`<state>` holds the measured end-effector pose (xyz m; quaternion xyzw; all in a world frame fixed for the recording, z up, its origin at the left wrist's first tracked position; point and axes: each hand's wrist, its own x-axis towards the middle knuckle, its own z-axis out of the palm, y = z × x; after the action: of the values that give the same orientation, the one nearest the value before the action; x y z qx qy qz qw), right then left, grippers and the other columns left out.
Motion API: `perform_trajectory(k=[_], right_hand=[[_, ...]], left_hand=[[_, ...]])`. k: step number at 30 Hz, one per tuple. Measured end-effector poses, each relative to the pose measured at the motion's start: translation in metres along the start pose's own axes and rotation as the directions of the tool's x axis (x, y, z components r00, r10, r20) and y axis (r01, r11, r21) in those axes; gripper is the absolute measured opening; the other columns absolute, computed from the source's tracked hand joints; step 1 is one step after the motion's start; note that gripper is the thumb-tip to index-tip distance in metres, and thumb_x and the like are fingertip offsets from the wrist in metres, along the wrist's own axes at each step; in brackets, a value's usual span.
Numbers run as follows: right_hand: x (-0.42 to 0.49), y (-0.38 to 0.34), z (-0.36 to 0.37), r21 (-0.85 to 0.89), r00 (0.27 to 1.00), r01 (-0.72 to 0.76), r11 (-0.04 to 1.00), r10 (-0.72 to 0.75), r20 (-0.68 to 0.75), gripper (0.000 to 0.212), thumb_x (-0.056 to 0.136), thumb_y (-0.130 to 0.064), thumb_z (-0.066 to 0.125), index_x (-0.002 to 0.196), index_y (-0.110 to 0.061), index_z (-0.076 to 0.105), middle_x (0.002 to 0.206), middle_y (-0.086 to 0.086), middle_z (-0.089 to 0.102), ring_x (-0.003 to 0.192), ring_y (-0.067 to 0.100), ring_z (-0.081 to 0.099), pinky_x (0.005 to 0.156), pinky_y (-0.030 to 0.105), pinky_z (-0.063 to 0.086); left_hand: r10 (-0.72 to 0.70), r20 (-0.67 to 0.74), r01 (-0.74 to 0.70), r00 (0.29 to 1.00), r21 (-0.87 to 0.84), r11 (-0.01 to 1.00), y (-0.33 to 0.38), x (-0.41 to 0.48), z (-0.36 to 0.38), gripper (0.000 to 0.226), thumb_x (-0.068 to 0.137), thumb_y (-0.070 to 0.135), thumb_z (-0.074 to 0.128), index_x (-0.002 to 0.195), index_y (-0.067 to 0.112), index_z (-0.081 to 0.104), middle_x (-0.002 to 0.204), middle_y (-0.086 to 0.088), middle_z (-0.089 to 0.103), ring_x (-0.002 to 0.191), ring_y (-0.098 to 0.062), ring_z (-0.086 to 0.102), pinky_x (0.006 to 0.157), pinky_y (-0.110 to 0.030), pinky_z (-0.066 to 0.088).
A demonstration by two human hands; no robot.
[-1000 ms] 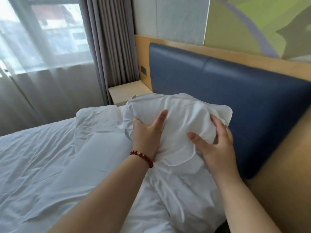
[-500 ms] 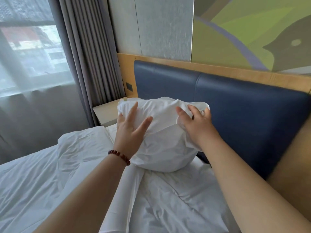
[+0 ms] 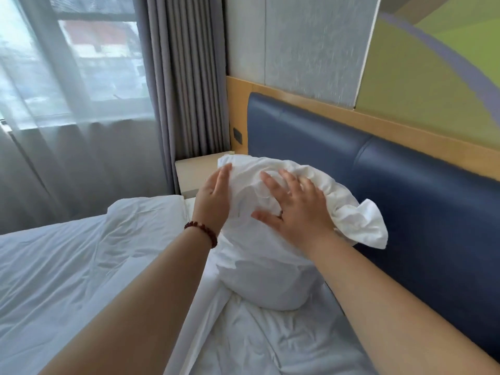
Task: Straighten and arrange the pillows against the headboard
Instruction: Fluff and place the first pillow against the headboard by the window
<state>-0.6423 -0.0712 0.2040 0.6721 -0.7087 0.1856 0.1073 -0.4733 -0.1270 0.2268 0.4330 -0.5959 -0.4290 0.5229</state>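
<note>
A white pillow point(image 3: 259, 272) stands bunched up on the bed, leaning against the dark blue padded headboard point(image 3: 405, 180). Loose pillowcase cloth hangs off its right end. My left hand point(image 3: 213, 198), with a red bead bracelet on the wrist, lies flat with straight fingers on the pillow's left side. My right hand point(image 3: 295, 209) presses spread, straight fingers onto the pillow's top front. Neither hand grips the cloth.
A folded white duvet point(image 3: 67, 266) covers the bed to the left, and a rumpled white sheet point(image 3: 270, 342) lies below the pillow. A pale bedside table point(image 3: 194, 171) stands beyond the pillow. Grey curtains point(image 3: 186, 77) and a window fill the left wall.
My hands let go of the pillow's cloth and now lie flat on it with straight fingers. The pillow stands more upright against the headboard, and loose cloth has fallen out to the right.
</note>
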Motion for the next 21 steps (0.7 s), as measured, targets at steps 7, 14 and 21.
perform_trajectory(k=[7, 14, 21], right_hand=[[0.076, 0.05, 0.071, 0.063, 0.985, 0.047, 0.997, -0.057, 0.163, 0.089, 0.077, -0.089, 0.016, 0.151, -0.048, -0.012, 0.165, 0.002, 0.002, 0.142, 0.038, 0.021, 0.112, 0.056, 0.02], [0.133, 0.069, 0.115, 0.142, 0.98, 0.035, 0.989, -0.062, 0.189, 0.085, 0.08, -0.087, 0.016, 0.15, -0.049, -0.013, 0.165, 0.001, 0.006, 0.141, 0.039, 0.023, 0.11, 0.061, 0.02], [0.119, 0.057, 0.166, 0.089, 0.986, 0.116, 0.989, -0.126, 0.112, 0.082, 0.085, -0.082, 0.019, 0.151, -0.046, -0.013, 0.165, 0.0, 0.008, 0.136, 0.037, 0.03, 0.107, 0.057, 0.023]], left_hand=[[-0.214, -0.221, 0.189, 0.951, -0.128, 0.974, -0.078, 0.002, 0.049, 0.021, 0.101, 0.038, 0.047, 0.118, 0.045, 0.058, 0.122, 0.02, 0.063, 0.116, 0.001, 0.057, 0.1, -0.03, 0.046], [-0.49, -0.367, 0.363, 0.791, -0.364, 0.858, -0.119, 0.011, 0.07, 0.027, 0.101, 0.029, 0.048, 0.127, 0.027, 0.051, 0.116, 0.01, 0.061, 0.116, -0.013, 0.057, 0.103, -0.039, 0.046], [-0.634, -0.369, 0.481, 0.679, -0.429, 0.764, -0.166, 0.011, 0.054, 0.022, 0.1, 0.026, 0.05, 0.121, 0.02, 0.054, 0.122, 0.001, 0.061, 0.111, -0.017, 0.06, 0.096, -0.038, 0.05]])
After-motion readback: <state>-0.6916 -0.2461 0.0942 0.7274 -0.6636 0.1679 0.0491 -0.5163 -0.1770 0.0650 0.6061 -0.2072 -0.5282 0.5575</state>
